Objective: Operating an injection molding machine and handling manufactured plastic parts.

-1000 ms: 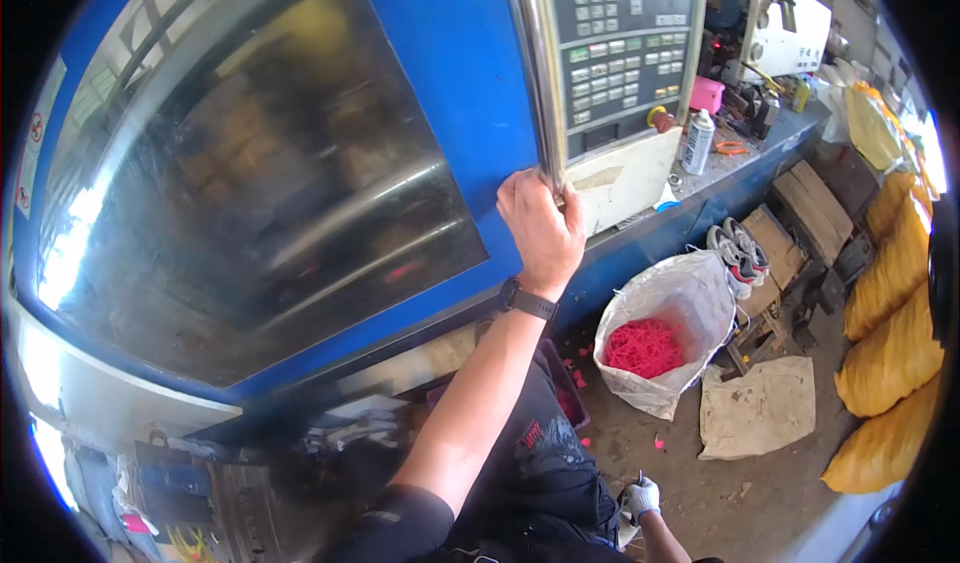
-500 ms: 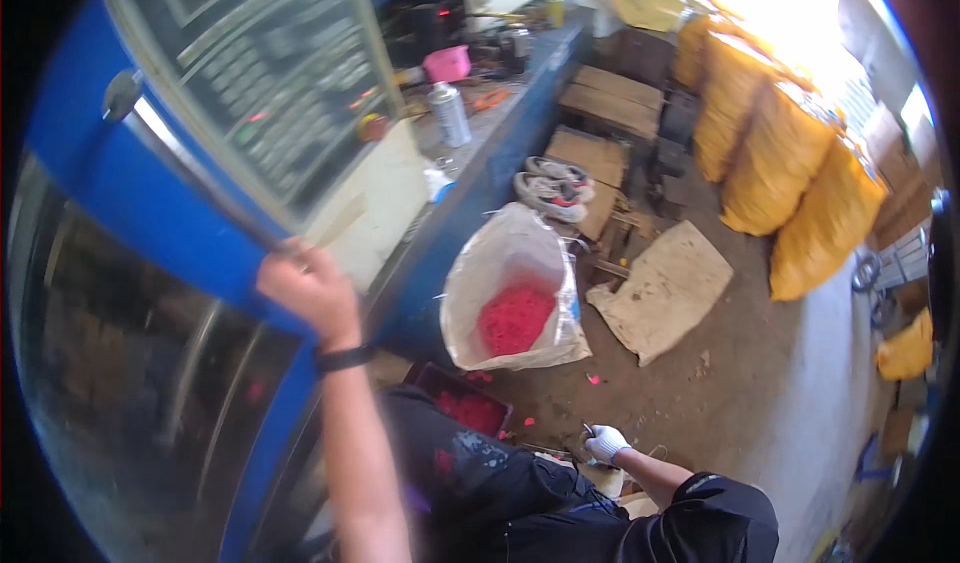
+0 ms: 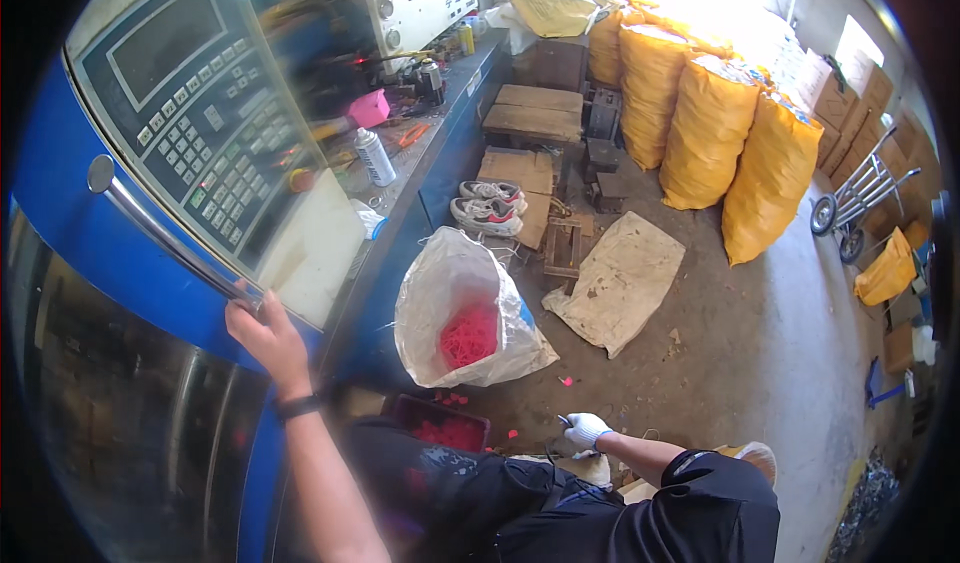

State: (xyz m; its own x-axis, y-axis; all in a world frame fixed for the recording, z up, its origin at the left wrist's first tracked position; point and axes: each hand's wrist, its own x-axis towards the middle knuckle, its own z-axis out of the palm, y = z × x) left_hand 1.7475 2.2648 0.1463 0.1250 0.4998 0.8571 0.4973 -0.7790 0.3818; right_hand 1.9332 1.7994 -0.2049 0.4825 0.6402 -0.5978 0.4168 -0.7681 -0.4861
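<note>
My bare left hand (image 3: 268,338), with a dark band at the wrist, is closed around the lower end of a shiny metal bar handle (image 3: 165,233) on the blue machine door (image 3: 60,133). My right hand (image 3: 588,431) wears a white knitted glove and is held low in front of my body. Its fingers are closed on a slim dark hand tool (image 3: 565,421), only its tip showing clearly; I cannot make out its kind. Between the hands stands an open white woven sack (image 3: 420,308) with red plastic scraps (image 3: 468,338) inside. A dark crate (image 3: 487,431) below it holds more red pieces.
A control panel (image 3: 195,153) with keys sits above the handle. On the blue bench lie a spray can (image 3: 375,157) and a pink container (image 3: 369,109). Sneakers (image 3: 487,215), a flat beige sack (image 3: 625,273), full yellow sacks (image 3: 770,183) and a hand truck (image 3: 862,188) stand farther off.
The whole scene has shifted left and somewhat down in view. My left hand stays on the handle, and my right hand keeps its hold on the dark tool.
</note>
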